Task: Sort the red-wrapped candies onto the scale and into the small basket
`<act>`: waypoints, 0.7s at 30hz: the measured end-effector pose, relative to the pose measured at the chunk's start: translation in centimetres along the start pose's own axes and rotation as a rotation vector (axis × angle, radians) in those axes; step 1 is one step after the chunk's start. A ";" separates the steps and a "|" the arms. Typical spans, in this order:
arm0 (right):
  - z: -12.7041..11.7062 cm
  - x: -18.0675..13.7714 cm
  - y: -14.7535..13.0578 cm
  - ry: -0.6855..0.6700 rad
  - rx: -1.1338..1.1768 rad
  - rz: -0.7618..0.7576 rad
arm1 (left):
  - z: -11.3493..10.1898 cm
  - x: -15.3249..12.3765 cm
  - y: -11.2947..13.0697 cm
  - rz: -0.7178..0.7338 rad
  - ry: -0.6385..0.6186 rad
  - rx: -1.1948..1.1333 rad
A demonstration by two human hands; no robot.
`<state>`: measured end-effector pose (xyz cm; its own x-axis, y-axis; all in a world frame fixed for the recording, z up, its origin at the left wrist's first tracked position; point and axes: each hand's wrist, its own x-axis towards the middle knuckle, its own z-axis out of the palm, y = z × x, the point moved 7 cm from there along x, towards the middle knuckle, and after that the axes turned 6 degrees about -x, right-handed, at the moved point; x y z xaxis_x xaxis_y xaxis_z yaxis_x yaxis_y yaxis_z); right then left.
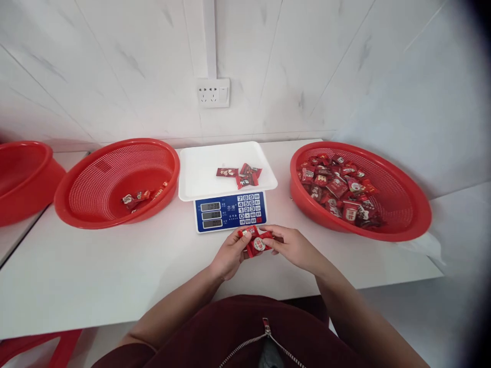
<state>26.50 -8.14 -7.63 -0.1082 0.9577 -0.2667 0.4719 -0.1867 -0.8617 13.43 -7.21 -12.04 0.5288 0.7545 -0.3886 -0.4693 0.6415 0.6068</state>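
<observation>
Just in front of the scale's keypad, my left hand (227,255) is closed on red-wrapped candies (260,245). My right hand (293,247) pinches the right side of the same bunch, thumb on a wrapper with a round pale label. How many pieces lie in the fingers I cannot tell. Beyond my hands stands a digital scale (230,212) with a blue panel and a white tray (199,174). Three wrapped candies (247,180) lie on the tray's right half. The display's digits are faint, the top line looking like 0.030.
At the right, a red basket (406,214) holds a heap of wrapped candies (337,186). To the left, another red basket (88,189) has several candies (140,199) at its bottom. A further red basket (26,199) sits at the far left. A socket (214,93) is on the tiled wall behind.
</observation>
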 end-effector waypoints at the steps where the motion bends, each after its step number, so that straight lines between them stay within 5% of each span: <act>1: -0.2 0.0 -0.1 0.016 0.025 -0.011 | -0.1 0.1 0.1 0.014 0.009 -0.019; 5: -1.6 0.0 -0.2 0.145 0.095 -0.003 | -0.7 0.7 0.9 0.060 0.048 -0.085; 10: -2.5 0.0 0.1 0.226 0.164 0.001 | -1.1 0.9 0.8 -0.047 0.057 -0.046; 15: -1.9 0.0 -0.2 0.188 0.176 0.005 | 0.2 0.3 0.5 -0.089 -0.090 0.070; 21: 0.1 0.2 -0.2 0.023 0.095 -0.002 | -0.4 0.6 0.3 -0.015 -0.052 0.253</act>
<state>26.25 -7.96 -7.52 -0.0883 0.9626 -0.2561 0.3863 -0.2039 -0.8996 13.34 -6.48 -12.37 0.5729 0.7328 -0.3671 -0.2726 0.5928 0.7578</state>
